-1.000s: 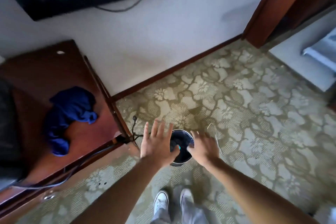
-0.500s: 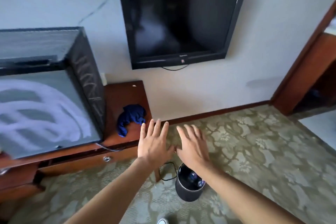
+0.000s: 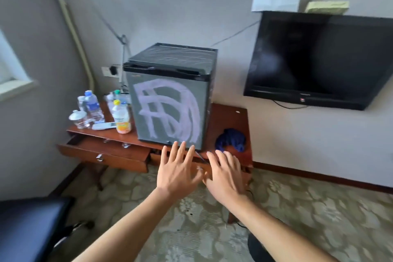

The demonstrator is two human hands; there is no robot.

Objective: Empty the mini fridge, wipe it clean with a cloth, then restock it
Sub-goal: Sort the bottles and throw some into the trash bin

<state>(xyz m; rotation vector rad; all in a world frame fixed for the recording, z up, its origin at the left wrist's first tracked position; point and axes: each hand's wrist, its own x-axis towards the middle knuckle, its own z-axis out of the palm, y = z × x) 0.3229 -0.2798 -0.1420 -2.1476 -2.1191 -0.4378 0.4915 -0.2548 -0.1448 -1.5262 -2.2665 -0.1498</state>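
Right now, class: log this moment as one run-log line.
left hand: open, empty | right hand: open, empty | mini fridge: door closed | blue cloth: on desk, untouched

Glossy wooden desk (image 3: 230, 119), smeared fridge door (image 3: 168, 110)

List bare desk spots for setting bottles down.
Free: the desk strip right of the mini fridge, behind the blue cloth, and the fridge top. Crowded: the left end, with bottles, a glass jar and a remote.
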